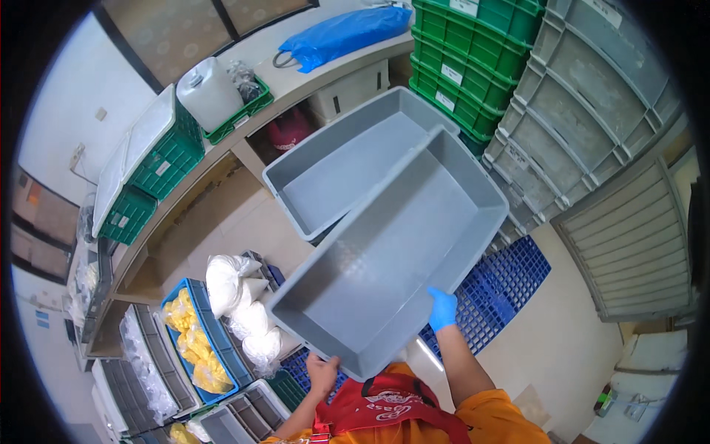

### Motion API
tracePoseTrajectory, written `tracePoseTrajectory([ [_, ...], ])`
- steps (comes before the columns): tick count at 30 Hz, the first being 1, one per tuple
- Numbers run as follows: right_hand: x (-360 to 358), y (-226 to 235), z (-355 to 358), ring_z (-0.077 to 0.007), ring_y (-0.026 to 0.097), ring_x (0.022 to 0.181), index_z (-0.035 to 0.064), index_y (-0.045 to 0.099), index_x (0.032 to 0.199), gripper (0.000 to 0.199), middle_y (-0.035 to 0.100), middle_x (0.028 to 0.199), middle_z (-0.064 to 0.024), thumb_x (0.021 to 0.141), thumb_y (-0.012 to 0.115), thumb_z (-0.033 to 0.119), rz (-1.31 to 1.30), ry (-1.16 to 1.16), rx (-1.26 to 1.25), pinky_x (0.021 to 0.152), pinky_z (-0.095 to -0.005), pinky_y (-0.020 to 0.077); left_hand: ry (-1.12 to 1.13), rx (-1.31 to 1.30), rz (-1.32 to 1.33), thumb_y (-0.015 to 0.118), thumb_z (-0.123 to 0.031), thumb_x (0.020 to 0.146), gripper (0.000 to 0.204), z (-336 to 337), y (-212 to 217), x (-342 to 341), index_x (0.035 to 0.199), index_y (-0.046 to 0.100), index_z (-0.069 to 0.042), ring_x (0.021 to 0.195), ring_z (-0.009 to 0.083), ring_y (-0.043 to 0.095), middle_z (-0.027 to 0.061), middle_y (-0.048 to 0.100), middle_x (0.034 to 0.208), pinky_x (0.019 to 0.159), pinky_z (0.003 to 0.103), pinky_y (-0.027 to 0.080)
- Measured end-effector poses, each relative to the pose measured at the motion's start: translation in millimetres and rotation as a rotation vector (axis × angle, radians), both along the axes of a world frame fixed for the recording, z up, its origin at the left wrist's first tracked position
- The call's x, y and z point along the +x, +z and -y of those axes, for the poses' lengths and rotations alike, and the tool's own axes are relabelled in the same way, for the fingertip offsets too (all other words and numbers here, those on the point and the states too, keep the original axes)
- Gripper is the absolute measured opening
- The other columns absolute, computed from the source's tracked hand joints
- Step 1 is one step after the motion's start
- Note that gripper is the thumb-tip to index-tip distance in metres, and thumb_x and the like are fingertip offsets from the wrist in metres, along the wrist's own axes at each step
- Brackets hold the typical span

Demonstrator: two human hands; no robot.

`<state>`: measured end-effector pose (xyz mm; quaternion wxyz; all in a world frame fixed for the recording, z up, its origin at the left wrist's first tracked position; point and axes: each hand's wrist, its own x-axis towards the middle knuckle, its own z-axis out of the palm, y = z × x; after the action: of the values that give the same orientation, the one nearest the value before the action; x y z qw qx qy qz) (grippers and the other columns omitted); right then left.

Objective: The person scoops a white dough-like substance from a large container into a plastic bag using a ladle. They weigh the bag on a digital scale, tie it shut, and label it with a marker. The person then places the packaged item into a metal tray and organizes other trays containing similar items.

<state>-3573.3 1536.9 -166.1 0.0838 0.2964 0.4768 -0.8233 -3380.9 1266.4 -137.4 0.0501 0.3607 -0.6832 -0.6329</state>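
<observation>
A large grey plastic crate (362,259), with nothing inside it, is tilted in front of me. My bare left hand (323,372) grips its near left corner, fingers closed at the rim. On its near right side, my right hand (442,308) in a blue glove is closed over the edge. A second grey crate (296,174) lies just beyond, partly hidden behind the held one. Whether the two crates touch cannot be told.
Green crates (470,70) and grey crates (555,111) stand in tall stacks at right. Blue pallets (510,285) lie on the floor. White bags (248,311) and a blue crate of yellow bags (200,337) are at left. A counter (296,85) runs along the back.
</observation>
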Motion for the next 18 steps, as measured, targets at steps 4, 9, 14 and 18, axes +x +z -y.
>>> tracePoseTrajectory([
  [4,81,-105,-38,-0.0249,0.066,0.079,-0.0052,0.065,0.1,0.025,0.067,0.09,-0.0125,0.078,0.067,0.005,0.224,-0.016,-0.058,0.068,-0.0385,0.0541,-0.124,-0.003,0.141,0.064,-0.002,0.077,0.016,-1,-33,30,0.092,0.068,0.003,0.071,0.0132,0.062,0.0046,0.07,0.082,0.068,0.029,0.051],
  [9,165,-189,-65,-0.0238,0.065,0.074,-0.0015,0.064,0.097,0.024,0.064,0.086,-0.0101,0.074,0.069,0.003,0.42,-0.093,-0.023,0.059,-0.0376,0.0524,-0.132,0.081,0.31,0.061,-0.003,0.081,0.017,2,-127,68,0.095,0.071,0.001,0.072,0.0126,0.064,0.0055,0.071,0.082,0.066,0.029,0.051],
  [14,160,-266,-105,-0.0241,0.064,0.073,0.0036,0.061,0.106,0.036,0.064,0.091,-0.01,0.071,0.07,0.002,0.636,0.025,0.113,0.056,-0.0378,0.0516,-0.122,0.182,0.341,0.059,-0.002,0.08,0.023,-36,-161,43,0.101,0.069,0.001,0.077,0.0135,0.062,0.0028,0.069,0.089,0.067,0.03,0.048],
  [18,112,-300,-111,-0.0251,0.062,0.08,0.0037,0.058,0.114,0.044,0.062,0.102,-0.0113,0.072,0.069,0.001,0.59,-0.045,0.107,0.063,-0.0382,0.053,-0.16,0.23,0.364,0.061,-0.005,0.083,0.023,-43,-214,6,0.104,0.067,0.0,0.082,0.0153,0.063,0.0058,0.07,0.095,0.073,0.031,0.051],
])
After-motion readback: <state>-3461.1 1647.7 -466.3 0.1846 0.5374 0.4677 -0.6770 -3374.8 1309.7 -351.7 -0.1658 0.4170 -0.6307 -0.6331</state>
